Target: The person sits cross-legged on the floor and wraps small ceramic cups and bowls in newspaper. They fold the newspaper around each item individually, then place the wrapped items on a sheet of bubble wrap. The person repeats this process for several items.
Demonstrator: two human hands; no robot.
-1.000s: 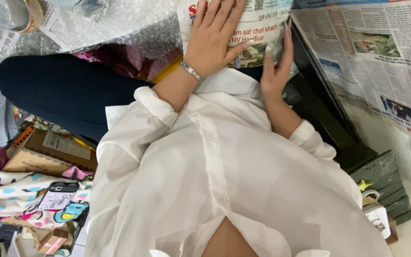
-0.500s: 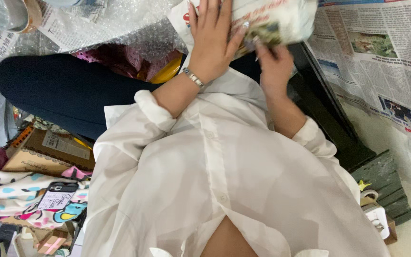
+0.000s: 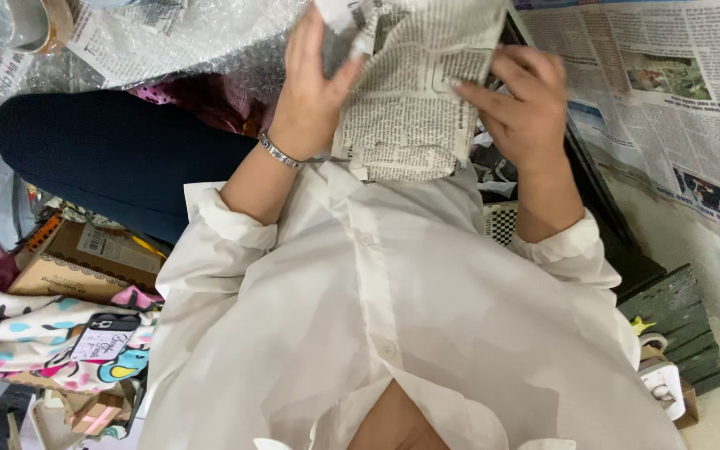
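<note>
While patterned cloth [image 3: 35, 333] lies far left, the left hand [image 3: 310, 92] and right hand [image 3: 522, 108] both clutch a newspaper-wrapped bundle [image 3: 414, 100] held above the white shirt [image 3: 393, 317]; spread newspaper [image 3: 668, 92] lies rightward.

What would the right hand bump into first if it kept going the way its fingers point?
The right hand points toward the newspaper bundle, which its fingertips already touch. Beyond it, probably the left hand.
</note>
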